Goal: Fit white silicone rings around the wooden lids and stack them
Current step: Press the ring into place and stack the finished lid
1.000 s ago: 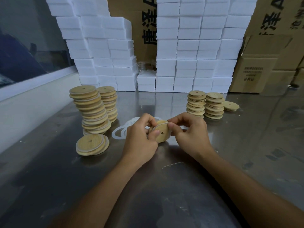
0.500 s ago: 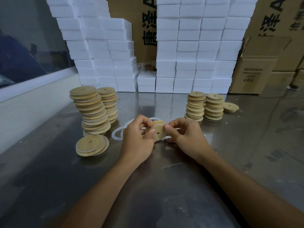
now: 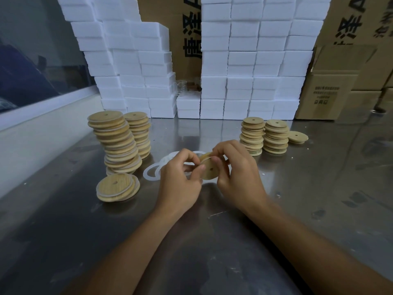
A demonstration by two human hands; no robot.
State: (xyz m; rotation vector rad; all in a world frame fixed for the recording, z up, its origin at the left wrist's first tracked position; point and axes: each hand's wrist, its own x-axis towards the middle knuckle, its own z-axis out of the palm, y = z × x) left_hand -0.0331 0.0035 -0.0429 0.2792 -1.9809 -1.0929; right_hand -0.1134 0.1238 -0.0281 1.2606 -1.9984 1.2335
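A round wooden lid (image 3: 209, 170) with a small centre hole is held upright between both hands above the steel table (image 3: 191, 241). My left hand (image 3: 180, 177) pinches its left edge with thumb and fingers. My right hand (image 3: 238, 173) grips its right side, fingers curled over the top rim where a thin white ring shows. Loose white silicone rings (image 3: 154, 172) lie on the table just behind my left hand. Two tall stacks of ringed lids (image 3: 118, 143) lean at the left, with a short pile (image 3: 118, 187) in front of them.
Two shorter stacks of bare wooden lids (image 3: 264, 136) and one single lid (image 3: 297, 136) stand at the right. White foam boxes (image 3: 244, 64) and cardboard cartons (image 3: 336, 86) wall off the back. A white ledge (image 3: 32, 135) runs along the left.
Both hands stayed together at the lid. My right fingers have shifted up over the lid's top rim, and the lid has turned slightly between the hands.
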